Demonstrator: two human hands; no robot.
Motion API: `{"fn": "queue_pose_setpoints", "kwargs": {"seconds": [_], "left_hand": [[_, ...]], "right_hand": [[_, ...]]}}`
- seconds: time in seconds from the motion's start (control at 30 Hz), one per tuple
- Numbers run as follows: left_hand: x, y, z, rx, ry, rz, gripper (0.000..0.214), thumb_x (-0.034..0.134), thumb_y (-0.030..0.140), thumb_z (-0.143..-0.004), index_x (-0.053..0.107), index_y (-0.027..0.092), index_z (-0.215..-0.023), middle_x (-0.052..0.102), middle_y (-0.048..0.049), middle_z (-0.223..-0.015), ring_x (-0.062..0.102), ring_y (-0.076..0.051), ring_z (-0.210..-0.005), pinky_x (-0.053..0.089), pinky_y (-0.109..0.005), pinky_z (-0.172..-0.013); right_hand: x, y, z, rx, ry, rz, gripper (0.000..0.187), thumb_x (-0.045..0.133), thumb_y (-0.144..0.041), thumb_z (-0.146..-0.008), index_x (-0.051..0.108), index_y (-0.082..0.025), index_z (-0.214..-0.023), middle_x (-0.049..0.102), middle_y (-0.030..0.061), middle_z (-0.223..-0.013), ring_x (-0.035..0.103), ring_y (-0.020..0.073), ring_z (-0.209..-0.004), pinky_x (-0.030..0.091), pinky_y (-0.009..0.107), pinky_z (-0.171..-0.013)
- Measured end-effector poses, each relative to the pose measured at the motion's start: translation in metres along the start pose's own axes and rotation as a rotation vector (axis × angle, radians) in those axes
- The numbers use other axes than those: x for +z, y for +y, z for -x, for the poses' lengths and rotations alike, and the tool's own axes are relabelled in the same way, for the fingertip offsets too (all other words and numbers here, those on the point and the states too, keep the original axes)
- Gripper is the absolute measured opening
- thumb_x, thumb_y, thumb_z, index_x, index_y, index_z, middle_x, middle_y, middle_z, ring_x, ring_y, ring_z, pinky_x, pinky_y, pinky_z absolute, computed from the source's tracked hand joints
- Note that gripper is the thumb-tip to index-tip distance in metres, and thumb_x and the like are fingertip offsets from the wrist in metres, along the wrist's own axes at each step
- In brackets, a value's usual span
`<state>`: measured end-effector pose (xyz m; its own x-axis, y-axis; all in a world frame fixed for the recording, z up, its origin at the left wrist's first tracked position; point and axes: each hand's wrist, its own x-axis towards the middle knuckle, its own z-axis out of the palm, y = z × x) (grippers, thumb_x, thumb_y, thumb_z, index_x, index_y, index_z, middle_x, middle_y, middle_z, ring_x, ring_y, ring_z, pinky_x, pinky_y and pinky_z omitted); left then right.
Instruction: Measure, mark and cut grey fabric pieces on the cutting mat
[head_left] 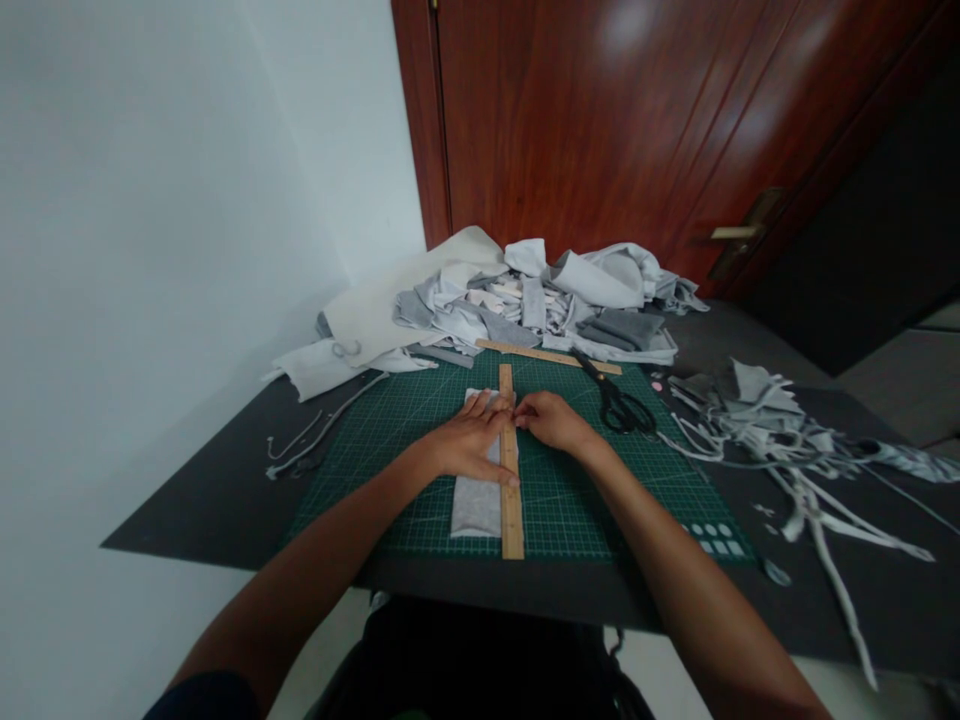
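A strip of light grey fabric point(477, 508) lies lengthwise on the green cutting mat point(420, 420). Along its right side runs a wooden ruler point(511, 525), covering that edge. My left hand point(471, 440) is spread flat, fingers apart, pressing on the ruler and the fabric. Close against the ruler's right edge, near its upper part, my right hand point(551, 420) has its fingers pinched together. Whatever is between those fingertips is too small to make out. Black-handled scissors point(622, 405) rest on the mat to the right of my right hand.
A second wooden ruler point(551, 355) lies across the mat's far edge. Behind it is a heap of grey and white fabric point(525, 300). Scraps and strips point(772, 410) cover the table's right side, and thin cords point(330, 425) lie at left. A wall point(187, 250) borders the left.
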<state>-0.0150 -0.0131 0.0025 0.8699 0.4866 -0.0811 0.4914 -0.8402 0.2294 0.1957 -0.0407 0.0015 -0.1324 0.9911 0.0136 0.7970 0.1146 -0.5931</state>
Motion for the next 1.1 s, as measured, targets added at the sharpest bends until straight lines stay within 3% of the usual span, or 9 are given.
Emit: {"fn": "queue_pose_setpoints", "kwargs": {"seconds": [0.37,0.9,1.1], "left_hand": [[0.004,-0.003,-0.002,0.013,0.013,-0.019,0.125,0.061,0.086,-0.077,0.013,0.008,-0.163,0.012,-0.0283,-0.171,-0.001,-0.048,-0.159,0.010,-0.061,-0.126],[-0.001,0.000,0.000,-0.011,-0.027,-0.034,0.121,0.058,0.086,-0.079,0.021,0.004,-0.160,0.011,-0.0307,-0.170,-0.002,-0.046,-0.159,0.007,-0.057,-0.127],[0.002,-0.002,0.000,-0.001,-0.004,-0.032,0.121,0.061,0.085,-0.077,0.019,0.008,-0.161,0.010,-0.0282,-0.171,-0.002,-0.047,-0.159,0.008,-0.059,-0.126]], "right_hand": [[-0.002,-0.006,0.012,0.060,-0.163,-0.032,0.012,0.071,-0.008,-0.078,0.077,-0.015,-0.087,0.075,0.0024,-0.082,0.067,0.0156,-0.077,0.045,0.022,-0.066],[-0.008,-0.021,0.023,0.115,-0.330,-0.067,0.012,0.071,-0.005,-0.070,0.072,-0.016,-0.070,0.070,-0.0005,-0.064,0.064,0.0143,-0.062,0.040,0.021,-0.054],[-0.010,-0.021,0.023,0.139,-0.332,-0.108,0.015,0.067,-0.003,-0.071,0.068,-0.016,-0.066,0.070,-0.0002,-0.061,0.064,0.0135,-0.059,0.042,0.019,-0.053]]}}
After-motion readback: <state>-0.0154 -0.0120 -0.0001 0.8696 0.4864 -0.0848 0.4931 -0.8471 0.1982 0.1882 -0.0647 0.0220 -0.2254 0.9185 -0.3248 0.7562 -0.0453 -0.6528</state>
